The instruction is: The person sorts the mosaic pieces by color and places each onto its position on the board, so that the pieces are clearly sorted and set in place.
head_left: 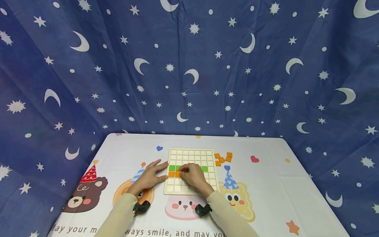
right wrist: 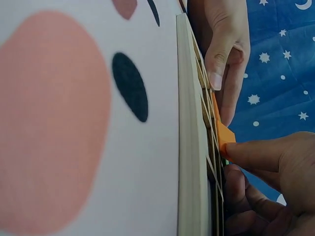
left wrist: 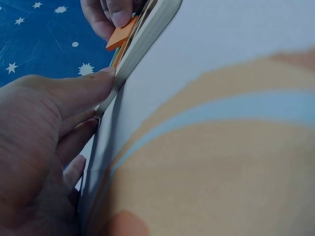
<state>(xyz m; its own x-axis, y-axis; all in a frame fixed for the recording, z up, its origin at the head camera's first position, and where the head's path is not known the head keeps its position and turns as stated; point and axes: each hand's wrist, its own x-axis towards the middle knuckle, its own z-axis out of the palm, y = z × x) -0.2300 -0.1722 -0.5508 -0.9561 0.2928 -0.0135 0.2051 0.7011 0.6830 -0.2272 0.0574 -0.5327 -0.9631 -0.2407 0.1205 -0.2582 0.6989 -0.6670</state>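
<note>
A pale wooden board [head_left: 189, 152] marked off in square cells lies on the table. Green tiles [head_left: 172, 168] run in a row across it, partly hidden by my right hand [head_left: 193, 175]. Just below that row, orange tiles [head_left: 171, 174] lie at the left side. My right hand pinches an orange tile [left wrist: 121, 34] between thumb and finger, tilted over the board; this held tile [right wrist: 226, 134] also shows in the right wrist view. With fingers extended, my left hand [head_left: 150, 175] touches the board's left edge, its thumb near the orange tiles.
Several loose orange tiles [head_left: 222, 160] lie on the table right of the board's upper corner. A white cloth [head_left: 266, 184] printed with cartoon figures covers the table. Behind and at the sides hangs a blue curtain [head_left: 207, 82] with moons and stars.
</note>
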